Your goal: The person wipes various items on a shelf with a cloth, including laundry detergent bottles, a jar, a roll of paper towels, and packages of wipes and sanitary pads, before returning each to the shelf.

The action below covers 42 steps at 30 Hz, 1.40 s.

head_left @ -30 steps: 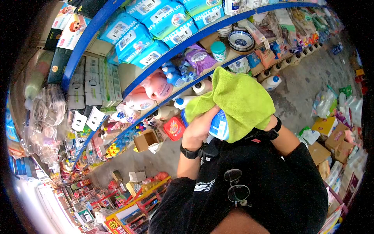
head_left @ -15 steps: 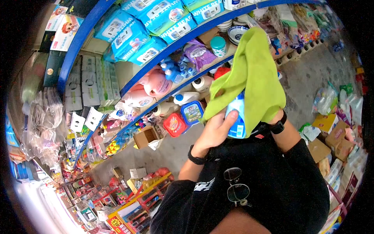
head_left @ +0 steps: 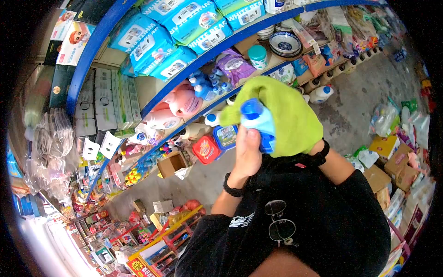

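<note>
My left hand (head_left: pixel 249 150) is closed around a blue bottle (head_left: pixel 259 121) with a darker blue cap, its thumb along the near side. The bottle is tilted, its cap end towards the shelves. A lime-green cloth (head_left: pixel 295 115) wraps behind and beside the bottle. My right hand (head_left: pixel 317 148) is inside the cloth and grips it against the bottle's right side; its fingers are hidden and only the wrist end shows.
Blue-edged shelves (head_left: pixel 184 74) curve ahead, with wipes packs (head_left: pixel 161 51), patterned bowls (head_left: pixel 284 43) and a teal-lidded tub (head_left: pixel 257 56). Below are a red tub (head_left: pixel 206 149) and an open cardboard box (head_left: pixel 173 164). Cartons (head_left: pixel 397 161) and bags are piled on the right.
The cloth has gone from hanging high over the bottle to bunched around its right side. The bottle's cap and upper part are now uncovered, and my left hand has shifted left.
</note>
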{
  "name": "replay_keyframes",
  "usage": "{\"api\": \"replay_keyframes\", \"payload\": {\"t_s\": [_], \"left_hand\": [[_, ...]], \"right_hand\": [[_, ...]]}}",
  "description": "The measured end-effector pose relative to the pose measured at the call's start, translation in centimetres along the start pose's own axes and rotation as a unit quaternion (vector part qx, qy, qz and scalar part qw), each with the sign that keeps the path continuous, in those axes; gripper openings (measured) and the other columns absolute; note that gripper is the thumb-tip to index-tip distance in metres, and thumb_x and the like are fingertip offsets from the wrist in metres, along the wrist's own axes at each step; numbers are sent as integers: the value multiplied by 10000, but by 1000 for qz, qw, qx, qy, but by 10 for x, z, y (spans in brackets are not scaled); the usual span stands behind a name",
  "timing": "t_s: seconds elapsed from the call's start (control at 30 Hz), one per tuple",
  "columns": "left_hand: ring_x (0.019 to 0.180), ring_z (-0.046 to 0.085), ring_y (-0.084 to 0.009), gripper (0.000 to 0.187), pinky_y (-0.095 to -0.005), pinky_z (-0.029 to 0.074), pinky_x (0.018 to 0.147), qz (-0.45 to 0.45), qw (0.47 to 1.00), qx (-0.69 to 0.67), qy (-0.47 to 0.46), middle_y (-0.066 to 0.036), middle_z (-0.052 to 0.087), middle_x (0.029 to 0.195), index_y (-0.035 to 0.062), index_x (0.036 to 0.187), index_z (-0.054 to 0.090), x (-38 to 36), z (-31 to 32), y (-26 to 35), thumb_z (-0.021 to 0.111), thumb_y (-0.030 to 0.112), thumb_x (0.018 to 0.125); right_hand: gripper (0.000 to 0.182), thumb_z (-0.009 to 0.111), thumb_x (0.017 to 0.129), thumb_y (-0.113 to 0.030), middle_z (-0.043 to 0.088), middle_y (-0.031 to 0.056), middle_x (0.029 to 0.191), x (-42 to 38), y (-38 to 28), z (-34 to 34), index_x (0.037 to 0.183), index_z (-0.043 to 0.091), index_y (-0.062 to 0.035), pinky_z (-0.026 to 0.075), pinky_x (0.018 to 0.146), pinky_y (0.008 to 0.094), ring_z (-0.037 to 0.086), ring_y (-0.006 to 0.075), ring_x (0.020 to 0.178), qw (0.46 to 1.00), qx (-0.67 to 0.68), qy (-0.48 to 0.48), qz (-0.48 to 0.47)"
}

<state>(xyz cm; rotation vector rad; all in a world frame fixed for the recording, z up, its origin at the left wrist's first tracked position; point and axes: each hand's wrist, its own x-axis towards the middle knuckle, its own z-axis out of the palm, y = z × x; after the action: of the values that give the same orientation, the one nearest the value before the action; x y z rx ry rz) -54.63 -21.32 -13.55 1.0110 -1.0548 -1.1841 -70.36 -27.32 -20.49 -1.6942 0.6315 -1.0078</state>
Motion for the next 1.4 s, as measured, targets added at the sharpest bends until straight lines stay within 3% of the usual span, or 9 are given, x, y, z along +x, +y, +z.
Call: {"api": "replay_keyframes", "payload": {"t_s": [0.03, 0.17, 0.37, 0.57, 0.6, 0.8, 0.83, 1.0, 1.4], "left_hand": [[995, 492, -139, 491, -298, 379, 896, -9, 999, -7, -40, -64, 524, 1115, -16, 1261, 414, -1, 1, 4, 368, 372, 963], [934, 525, -169, 465, -301, 401, 849, 26, 979, 168, -110, -99, 561, 1014, -39, 1197, 463, 3, -1, 6, 375, 350, 957], [1056, 505, -177, 617, -305, 384, 915, -89, 986, -11, -142, -139, 483, 1272, -35, 1255, 424, 8, -21, -1, 363, 491, 936], [736, 448, -89, 364, -247, 395, 665, -199, 961, 158, 107, -10, 497, 786, 16, 902, 493, 51, -73, -69, 387, 356, 976], [875, 490, -125, 479, -255, 392, 816, -230, 944, 214, 105, -62, 560, 981, -43, 1095, 521, 63, -88, -83, 402, 403, 964], [835, 561, -162, 405, -283, 482, 696, -151, 969, 146, 131, -96, 570, 970, -46, 1150, 390, 139, -189, -209, 615, 79, 837], [813, 570, -197, 477, -321, 481, 691, -2, 964, 208, 165, -129, 573, 952, -36, 1135, 396, 150, -198, -228, 685, 115, 787], [866, 546, -458, 559, -461, 447, 743, 54, 846, 507, 156, -284, 553, 951, -34, 1072, 395, 212, -225, -252, 735, 231, 716], [1014, 522, -393, 631, -478, 427, 856, -93, 686, 714, 101, -219, 552, 1095, -46, 1107, 474, 275, -249, -315, 710, 356, 682]], "right_hand": [[544, 469, 937, -228, 329, 99, 1425, 0, 4, -9, 1407, 255, -56, 270, 1075, 345, 337, 223, 1293, 986, -158, -43, -13], [565, 542, 903, -212, 342, 107, 1420, -12, 19, -9, 1390, 301, -56, 251, 1077, 337, 344, 219, 1290, 972, 225, 19, 65], [561, 573, 872, -201, 404, 111, 1379, 1, 29, -18, 1367, 345, -67, 302, 1045, 347, 403, 235, 1251, 982, 43, 136, 120], [561, 574, 870, -199, 408, 112, 1375, -8, 37, -51, 1365, 347, -67, 305, 1042, 348, 406, 236, 1248, 953, -8, 210, 218], [561, 575, 870, -199, 409, 112, 1374, -13, 37, -55, 1365, 347, -67, 306, 1041, 348, 407, 236, 1247, 948, -12, 215, 233], [560, 576, 867, -196, 413, 112, 1370, -38, 36, -50, 1363, 349, -67, 309, 1039, 349, 410, 236, 1244, 923, -25, 242, 299], [560, 576, 867, -196, 414, 112, 1369, -40, 37, -50, 1363, 350, -67, 309, 1038, 349, 411, 236, 1243, 918, -28, 249, 306], [560, 577, 865, -194, 417, 113, 1366, -49, 35, -53, 1362, 351, -68, 312, 1036, 349, 414, 237, 1241, 897, -39, 285, 337], [559, 579, 860, -189, 426, 114, 1357, -50, 37, -55, 1359, 356, -68, 318, 1030, 351, 421, 238, 1234, 872, -45, 330, 360]]}}
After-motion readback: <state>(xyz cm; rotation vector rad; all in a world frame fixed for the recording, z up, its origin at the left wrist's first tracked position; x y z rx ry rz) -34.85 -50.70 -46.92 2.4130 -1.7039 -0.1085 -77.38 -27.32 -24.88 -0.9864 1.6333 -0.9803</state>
